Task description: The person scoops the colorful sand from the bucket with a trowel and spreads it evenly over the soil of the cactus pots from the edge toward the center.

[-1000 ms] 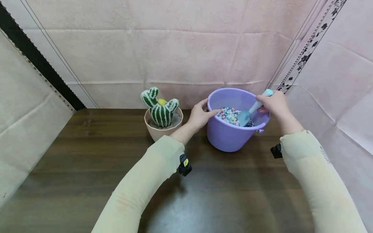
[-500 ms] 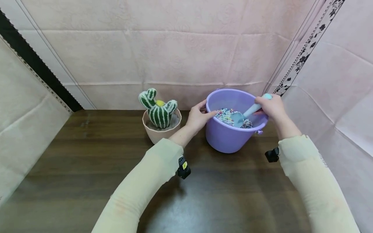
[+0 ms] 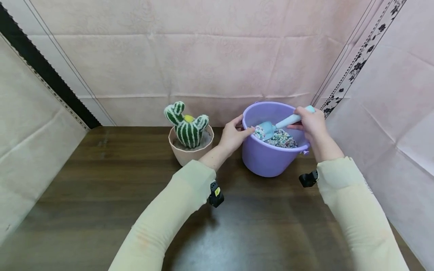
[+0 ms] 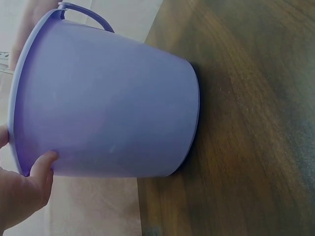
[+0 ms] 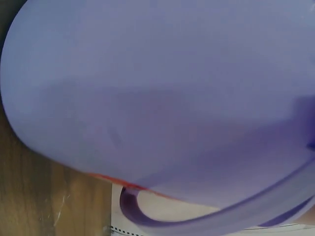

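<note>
A purple bucket (image 3: pixel 266 162) stands upright on the table and holds small pastel beads (image 3: pixel 284 139). My left hand (image 3: pixel 233 136) grips its left rim; the left wrist view shows fingers (image 4: pixel 45 164) against the outer wall. In my right hand (image 3: pixel 312 124) is the handle of a light blue toy shovel (image 3: pixel 288 121). The shovel's blade lies inside the bucket with beads on it, near the left rim and close to my left thumb. In the right wrist view the bucket wall (image 5: pixel 147 78) fills most of the picture, and the shovel is hidden.
Left of the bucket stands a knitted cactus (image 3: pixel 188 132) in a pale pink pot (image 3: pixel 186 155), close to my left forearm. The bucket's handle (image 5: pixel 236 216) hangs down its outside. Pale cloth walls (image 3: pixel 217 67) enclose the dark wooden table (image 3: pixel 135 195) at the back and sides.
My right hand has moved the shovel left through the beads, and its handle has tipped flatter. More beads show right of the blade. The left hand has kept its grip on the rim.
</note>
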A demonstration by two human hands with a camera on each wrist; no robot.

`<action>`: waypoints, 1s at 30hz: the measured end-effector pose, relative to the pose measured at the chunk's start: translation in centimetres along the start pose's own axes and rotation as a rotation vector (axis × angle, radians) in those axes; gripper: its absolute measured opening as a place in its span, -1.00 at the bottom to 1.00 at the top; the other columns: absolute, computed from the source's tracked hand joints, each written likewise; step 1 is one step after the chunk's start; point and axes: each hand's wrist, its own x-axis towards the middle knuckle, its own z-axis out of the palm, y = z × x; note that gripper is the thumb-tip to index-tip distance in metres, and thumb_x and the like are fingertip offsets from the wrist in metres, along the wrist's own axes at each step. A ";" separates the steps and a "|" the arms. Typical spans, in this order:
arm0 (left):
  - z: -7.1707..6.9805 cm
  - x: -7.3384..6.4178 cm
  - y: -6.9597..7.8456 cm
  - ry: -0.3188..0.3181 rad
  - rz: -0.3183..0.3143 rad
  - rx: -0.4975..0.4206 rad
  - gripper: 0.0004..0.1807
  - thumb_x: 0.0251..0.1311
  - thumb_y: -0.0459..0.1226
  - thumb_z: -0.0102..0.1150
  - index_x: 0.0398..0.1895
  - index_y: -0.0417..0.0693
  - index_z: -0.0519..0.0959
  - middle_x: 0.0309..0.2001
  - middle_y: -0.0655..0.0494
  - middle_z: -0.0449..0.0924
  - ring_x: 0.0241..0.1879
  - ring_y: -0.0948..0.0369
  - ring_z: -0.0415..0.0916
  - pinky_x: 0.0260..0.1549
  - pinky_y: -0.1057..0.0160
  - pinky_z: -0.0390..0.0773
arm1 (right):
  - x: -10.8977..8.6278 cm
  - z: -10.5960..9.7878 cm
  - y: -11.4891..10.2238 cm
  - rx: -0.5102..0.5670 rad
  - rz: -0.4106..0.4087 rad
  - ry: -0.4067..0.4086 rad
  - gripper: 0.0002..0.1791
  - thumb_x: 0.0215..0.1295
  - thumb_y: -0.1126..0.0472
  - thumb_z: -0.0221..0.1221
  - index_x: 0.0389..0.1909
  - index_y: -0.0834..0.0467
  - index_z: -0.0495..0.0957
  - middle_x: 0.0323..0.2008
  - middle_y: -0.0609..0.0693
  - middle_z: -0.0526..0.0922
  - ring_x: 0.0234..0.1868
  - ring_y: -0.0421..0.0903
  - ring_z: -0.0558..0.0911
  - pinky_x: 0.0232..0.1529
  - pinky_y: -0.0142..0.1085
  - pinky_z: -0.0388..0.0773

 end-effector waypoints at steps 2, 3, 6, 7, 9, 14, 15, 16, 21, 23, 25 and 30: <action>0.0 0.1 0.0 -0.001 0.003 0.002 -0.25 0.13 -0.26 0.26 0.39 -0.06 0.19 0.25 -0.08 0.39 0.15 0.08 0.42 0.05 0.21 0.57 | 0.0 0.0 -0.1 0.048 0.001 0.003 -0.97 0.17 0.34 0.05 -0.43 0.21 0.39 -0.48 -0.07 0.44 -0.52 -0.24 0.64 -0.44 -0.38 0.68; 0.0 0.1 0.0 0.000 0.002 0.004 -0.25 0.13 -0.26 0.26 0.39 -0.06 0.19 0.25 -0.08 0.39 0.15 0.08 0.42 0.04 0.21 0.58 | 0.0 0.1 -0.2 0.075 0.007 0.005 -0.96 0.17 0.35 0.05 -0.44 0.21 0.39 -0.50 -0.07 0.44 -0.51 -0.24 0.63 -0.44 -0.38 0.68; 0.0 0.1 0.1 -0.004 -0.003 0.012 -0.26 0.14 -0.27 0.25 0.39 -0.05 0.19 0.25 -0.07 0.40 0.15 0.09 0.42 0.04 0.23 0.57 | -0.1 0.0 -0.2 0.134 0.022 0.016 -0.94 0.18 0.37 0.04 -0.44 0.20 0.37 -0.54 -0.07 0.46 -0.52 -0.22 0.64 -0.45 -0.37 0.68; 0.0 0.1 0.1 -0.005 -0.004 0.012 -0.26 0.14 -0.27 0.25 0.39 -0.05 0.19 0.25 -0.06 0.40 0.15 0.09 0.42 0.04 0.23 0.58 | -0.2 0.0 -0.3 0.149 0.023 0.020 -0.94 0.18 0.38 0.03 -0.44 0.20 0.36 -0.56 -0.07 0.46 -0.53 -0.22 0.64 -0.45 -0.36 0.68; 0.0 0.1 0.1 -0.006 -0.004 0.014 -0.26 0.14 -0.26 0.25 0.39 -0.05 0.19 0.25 -0.05 0.40 0.16 0.09 0.42 0.04 0.23 0.58 | -0.3 -0.1 -0.4 0.179 0.021 0.025 -0.92 0.19 0.38 0.02 -0.46 0.19 0.36 -0.58 -0.07 0.48 -0.55 -0.20 0.64 -0.47 -0.35 0.68; -0.1 0.1 0.1 -0.009 -0.003 0.012 -0.25 0.14 -0.27 0.24 0.40 -0.06 0.17 0.26 -0.05 0.38 0.17 0.08 0.41 0.05 0.23 0.57 | -0.4 -0.5 -0.7 0.241 0.033 0.032 -0.88 0.20 0.38 0.00 -0.51 0.18 0.40 -0.62 -0.05 0.52 -0.58 -0.17 0.66 -0.49 -0.32 0.68; -0.1 0.1 0.1 -0.010 -0.003 0.011 -0.25 0.14 -0.27 0.24 0.40 -0.06 0.17 0.26 -0.05 0.38 0.17 0.08 0.41 0.06 0.23 0.56 | -0.4 -0.6 -0.8 0.254 0.042 0.033 -0.88 0.21 0.38 0.00 -0.50 0.19 0.41 -0.62 -0.04 0.52 -0.57 -0.16 0.66 -0.48 -0.32 0.68; -0.1 0.1 0.1 -0.008 -0.003 0.010 -0.25 0.14 -0.27 0.25 0.40 -0.06 0.17 0.26 -0.05 0.38 0.17 0.08 0.40 0.06 0.23 0.56 | -0.4 -0.8 -0.9 0.267 0.053 0.035 -0.89 0.21 0.38 -0.01 -0.49 0.20 0.41 -0.60 -0.04 0.52 -0.57 -0.15 0.67 -0.47 -0.32 0.69; 0.0 0.2 0.0 0.002 -0.009 0.016 -0.25 0.14 -0.26 0.25 0.40 -0.05 0.18 0.27 -0.04 0.37 0.18 0.08 0.40 0.07 0.22 0.55 | -0.4 -1.3 -1.1 0.335 0.108 0.055 -0.97 0.23 0.37 0.02 -0.39 0.21 0.37 -0.51 0.01 0.46 -0.55 -0.11 0.66 -0.42 -0.30 0.69; 0.0 0.1 0.0 0.005 -0.015 0.020 -0.25 0.14 -0.25 0.25 0.40 -0.04 0.18 0.27 -0.03 0.37 0.18 0.09 0.40 0.08 0.22 0.55 | -0.3 -1.4 -1.1 0.361 0.124 0.063 -0.96 0.23 0.36 0.02 -0.39 0.22 0.36 -0.49 0.02 0.43 -0.55 -0.09 0.65 -0.41 -0.29 0.70; 0.0 0.1 0.0 0.006 -0.018 0.021 -0.25 0.14 -0.24 0.25 0.40 -0.04 0.18 0.28 -0.03 0.37 0.19 0.09 0.39 0.09 0.21 0.54 | -0.3 -1.6 -1.2 0.391 0.135 0.064 -0.95 0.23 0.37 0.03 -0.40 0.22 0.37 -0.46 0.03 0.42 -0.54 -0.08 0.64 -0.40 -0.27 0.70; 0.0 0.1 -0.1 0.000 -0.017 0.027 -0.25 0.15 -0.24 0.24 0.41 -0.02 0.17 0.29 -0.02 0.36 0.19 0.09 0.39 0.10 0.19 0.53 | -0.4 -1.9 -1.2 0.460 0.143 0.068 -0.92 0.22 0.39 0.06 -0.43 0.21 0.37 -0.33 0.06 0.36 -0.49 -0.07 0.63 -0.38 -0.23 0.70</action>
